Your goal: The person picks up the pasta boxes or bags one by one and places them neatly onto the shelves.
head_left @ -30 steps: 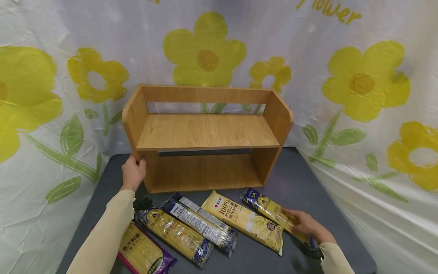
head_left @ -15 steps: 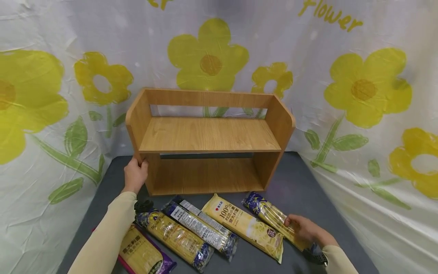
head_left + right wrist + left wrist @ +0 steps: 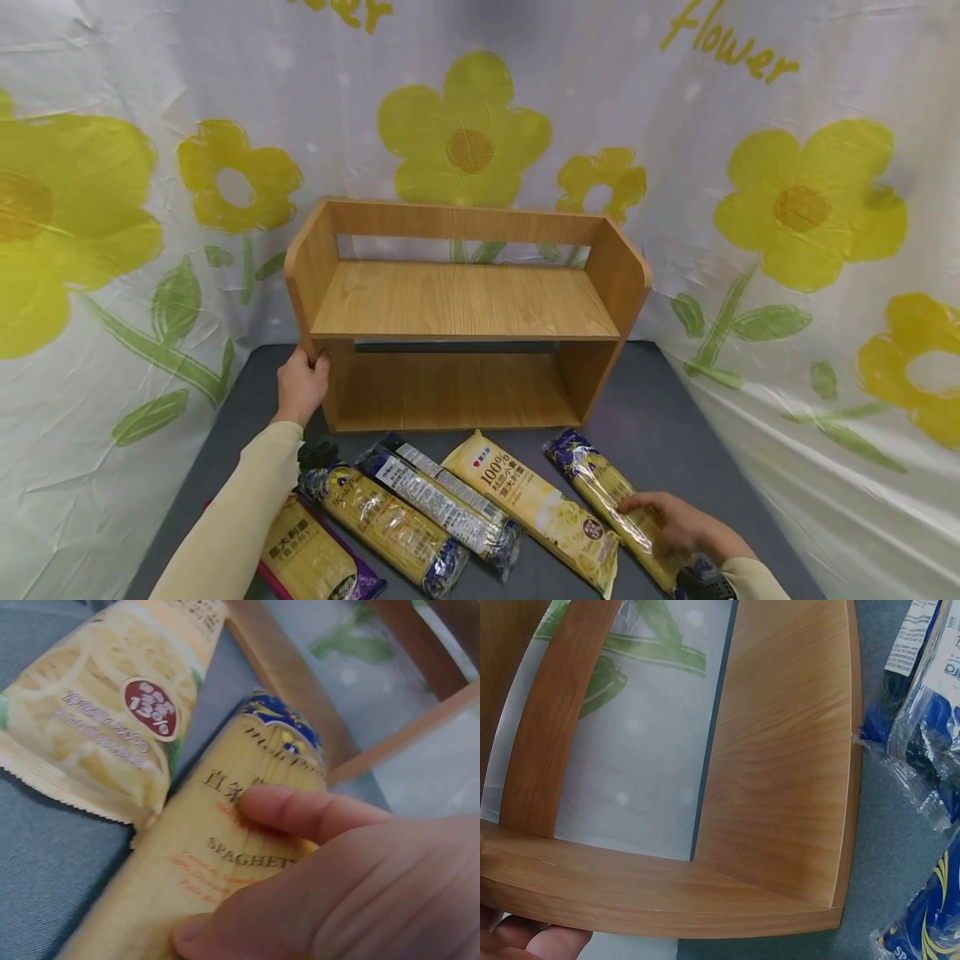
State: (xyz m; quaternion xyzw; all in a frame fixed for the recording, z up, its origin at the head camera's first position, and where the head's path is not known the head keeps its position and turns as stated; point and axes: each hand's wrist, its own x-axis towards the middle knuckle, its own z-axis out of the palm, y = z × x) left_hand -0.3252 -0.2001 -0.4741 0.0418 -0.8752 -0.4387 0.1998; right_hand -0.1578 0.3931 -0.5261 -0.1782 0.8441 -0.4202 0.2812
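Note:
A two-tier wooden shelf [image 3: 465, 300] stands on the dark table. My left hand [image 3: 302, 385] grips its left side panel, with curled fingertips [image 3: 559, 943] visible under the panel's edge in the left wrist view. At the right, my right hand [image 3: 686, 529] lies over a spaghetti packet [image 3: 596, 483] with a blue end. In the right wrist view, the extended index finger [image 3: 300, 810] and the thumb touch the top of this packet [image 3: 217, 840]; the other fingers are hidden. A cream pasta packet [image 3: 525, 500] lies just left of it.
Left of the cream packet lie a packet with its white label up [image 3: 442, 500], a yellow-and-blue spaghetti packet [image 3: 382, 521] and a purple-edged pasta packet [image 3: 311, 554]. All sit slantwise before the shelf. A flowered curtain [image 3: 795, 350] hangs behind and beside the table [image 3: 652, 417].
The spaghetti packet under my right hand has shifted a little to the right, away from the cream packet, and the right hand has moved with it. My left hand keeps its hold on the shelf.

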